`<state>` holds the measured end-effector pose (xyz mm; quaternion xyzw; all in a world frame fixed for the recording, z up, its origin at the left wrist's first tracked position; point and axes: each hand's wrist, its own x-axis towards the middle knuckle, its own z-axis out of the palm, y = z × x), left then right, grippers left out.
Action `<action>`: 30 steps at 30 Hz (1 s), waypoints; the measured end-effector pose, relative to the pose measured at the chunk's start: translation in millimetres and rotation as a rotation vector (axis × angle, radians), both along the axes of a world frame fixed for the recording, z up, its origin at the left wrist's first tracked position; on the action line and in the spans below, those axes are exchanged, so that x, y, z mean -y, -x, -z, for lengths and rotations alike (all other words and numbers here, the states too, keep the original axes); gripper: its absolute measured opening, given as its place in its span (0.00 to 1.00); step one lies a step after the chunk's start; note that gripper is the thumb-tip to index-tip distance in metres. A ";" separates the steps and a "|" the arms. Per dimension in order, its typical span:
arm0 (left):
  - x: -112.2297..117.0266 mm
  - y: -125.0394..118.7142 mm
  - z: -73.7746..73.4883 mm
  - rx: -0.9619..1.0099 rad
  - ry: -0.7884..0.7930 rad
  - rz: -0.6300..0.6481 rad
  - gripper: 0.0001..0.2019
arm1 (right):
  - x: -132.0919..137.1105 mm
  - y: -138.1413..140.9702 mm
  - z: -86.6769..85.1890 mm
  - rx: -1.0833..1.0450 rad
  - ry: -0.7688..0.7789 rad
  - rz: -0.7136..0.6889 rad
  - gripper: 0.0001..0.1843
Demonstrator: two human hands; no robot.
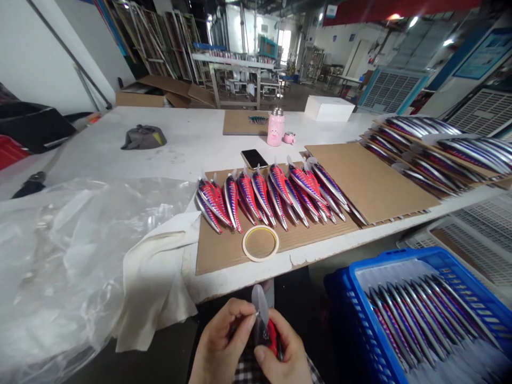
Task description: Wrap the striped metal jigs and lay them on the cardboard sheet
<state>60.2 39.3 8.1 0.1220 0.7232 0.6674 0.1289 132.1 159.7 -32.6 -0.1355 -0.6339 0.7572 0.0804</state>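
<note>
Both my hands meet at the bottom middle, below the table's front edge. My left hand (218, 346) pinches near the clear lip of a red fishing lure (267, 330). My right hand (284, 354) wraps round the lure's red body from the right. The lure's clear plastic lip points upward between my thumbs. On the brown cardboard sheet (224, 250) in front of me lies a row of several red, purple and silver lures (276, 194). A ring of masking tape (261, 243) rests on the cardboard just before them.
A blue crate (360, 298) of several lures stands at the lower right. More lures on cardboard (440, 149) lie at the far right. A white cloth (156, 272) and clear plastic sheeting (52, 256) cover the left. A phone (254, 158), pink flask (276, 128) and white box (328, 108) sit further back.
</note>
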 end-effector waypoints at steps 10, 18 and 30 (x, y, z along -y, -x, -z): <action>0.3 -4.7 -11.0 0.529 -0.415 -0.089 0.18 | -6.0 7.3 -15.8 0.031 -0.069 -0.008 0.23; 6.5 1.8 -0.8 0.451 -0.401 0.105 0.10 | -6.3 8.6 -6.7 0.050 -0.006 -0.044 0.18; -3.8 -3.6 12.4 0.394 -0.270 0.104 0.12 | -9.5 14.0 2.2 0.201 0.081 -0.021 0.26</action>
